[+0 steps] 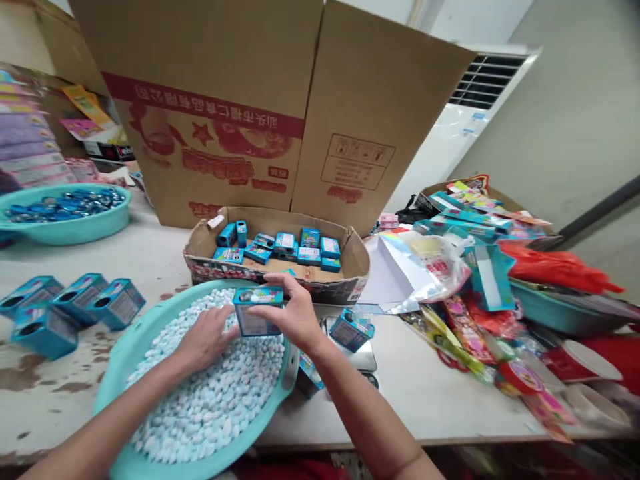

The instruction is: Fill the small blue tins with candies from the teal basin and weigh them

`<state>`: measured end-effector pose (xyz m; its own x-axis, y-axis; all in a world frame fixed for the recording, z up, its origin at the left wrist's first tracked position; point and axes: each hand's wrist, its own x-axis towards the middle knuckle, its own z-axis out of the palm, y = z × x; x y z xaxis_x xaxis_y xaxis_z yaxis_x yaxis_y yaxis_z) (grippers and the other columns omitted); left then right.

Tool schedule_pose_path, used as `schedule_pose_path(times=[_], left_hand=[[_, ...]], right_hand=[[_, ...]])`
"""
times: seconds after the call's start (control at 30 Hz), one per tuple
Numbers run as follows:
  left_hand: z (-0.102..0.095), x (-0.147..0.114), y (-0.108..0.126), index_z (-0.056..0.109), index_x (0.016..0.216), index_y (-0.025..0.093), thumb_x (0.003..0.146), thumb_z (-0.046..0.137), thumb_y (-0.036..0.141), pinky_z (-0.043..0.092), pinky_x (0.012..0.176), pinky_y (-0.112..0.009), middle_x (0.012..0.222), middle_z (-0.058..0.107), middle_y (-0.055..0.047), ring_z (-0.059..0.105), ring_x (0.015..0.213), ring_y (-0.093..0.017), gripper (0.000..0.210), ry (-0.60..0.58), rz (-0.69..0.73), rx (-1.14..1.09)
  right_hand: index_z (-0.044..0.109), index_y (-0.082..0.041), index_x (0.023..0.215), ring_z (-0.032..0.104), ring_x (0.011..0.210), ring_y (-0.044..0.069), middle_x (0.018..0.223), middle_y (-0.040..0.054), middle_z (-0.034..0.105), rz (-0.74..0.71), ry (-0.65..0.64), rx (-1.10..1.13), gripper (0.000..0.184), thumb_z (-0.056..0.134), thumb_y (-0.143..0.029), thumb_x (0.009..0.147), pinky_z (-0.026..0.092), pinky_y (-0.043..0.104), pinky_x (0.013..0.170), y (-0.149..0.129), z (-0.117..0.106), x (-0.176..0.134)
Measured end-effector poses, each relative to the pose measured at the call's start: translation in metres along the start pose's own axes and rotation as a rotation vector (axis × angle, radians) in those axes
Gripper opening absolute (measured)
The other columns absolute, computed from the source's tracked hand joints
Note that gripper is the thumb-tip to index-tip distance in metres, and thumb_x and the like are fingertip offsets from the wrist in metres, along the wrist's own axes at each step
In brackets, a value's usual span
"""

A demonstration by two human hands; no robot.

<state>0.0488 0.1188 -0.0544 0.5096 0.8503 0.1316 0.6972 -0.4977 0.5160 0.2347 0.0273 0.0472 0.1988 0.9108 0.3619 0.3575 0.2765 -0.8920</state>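
My right hand (295, 310) grips a small blue box (257, 323) with printed panels, thumb on the near side and fingers over the top and far side. The box is held above a turquoise basin (107, 380). Small pale blue and white candies (210, 400) fill the basin. Low over the candies, close to the left side of the box, is my left hand (207, 337). Its thumb and fingers are apart, with the fingertips partly hidden by the box and candies; no held thing shows in it.
A cardboard tray (357, 267) with several blue boxes stands behind the basin, before a large carton (230, 60). More boxes with round holes (83, 297) stand left. Right are a scale (367, 360) with a box on it and piled packaging (470, 307). Another basin (100, 230) holds blue-and-silver pieces.
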Motion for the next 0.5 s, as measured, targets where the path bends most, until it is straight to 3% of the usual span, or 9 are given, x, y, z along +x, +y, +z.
schedule_pose_path(times=[0.1,0.2,0.37,0.5], left_hand=[[0.001,-0.013,0.019,0.06,0.094,0.021,0.078,0.05,0.048,0.038,0.088,-0.04,0.099,0.061,-0.011,0.054,0.098,-0.031,0.033,-0.065,-0.02,0.075],[-0.009,-0.022,0.033,0.061,0.084,0.025,0.072,0.058,0.04,0.04,0.08,-0.034,0.089,0.063,-0.006,0.057,0.09,-0.027,0.02,-0.069,-0.132,-0.063],[-0.025,-0.023,0.033,0.058,0.061,0.02,0.057,0.067,0.023,0.037,0.054,-0.024,0.058,0.057,-0.001,0.053,0.06,-0.018,0.01,0.127,-0.381,-0.625],[-0.054,-0.022,0.047,0.055,0.067,0.017,0.058,0.068,0.025,0.025,0.037,-0.018,0.057,0.053,0.001,0.044,0.043,-0.009,0.018,0.148,-0.531,-1.18]], right_hand=[[0.062,-0.021,0.105,0.063,0.093,0.019,0.102,0.0021,0.067,-0.003,0.007,0.034,0.05,0.081,-0.032,0.06,0.05,0.029,0.084,0.002,-0.002,0.004],[0.062,-0.02,0.103,0.063,0.092,0.019,0.101,0.0022,0.067,-0.009,-0.014,0.021,0.046,0.08,-0.03,0.062,0.049,0.03,0.084,0.008,-0.001,0.005],[0.062,-0.021,0.104,0.063,0.092,0.02,0.103,0.0028,0.066,-0.007,-0.051,-0.044,0.044,0.078,-0.034,0.066,0.048,0.031,0.084,0.016,0.002,-0.002],[0.061,-0.021,0.103,0.063,0.094,0.02,0.101,0.0023,0.067,-0.027,-0.086,-0.093,0.041,0.077,-0.034,0.067,0.048,0.031,0.084,0.012,0.007,-0.006]])
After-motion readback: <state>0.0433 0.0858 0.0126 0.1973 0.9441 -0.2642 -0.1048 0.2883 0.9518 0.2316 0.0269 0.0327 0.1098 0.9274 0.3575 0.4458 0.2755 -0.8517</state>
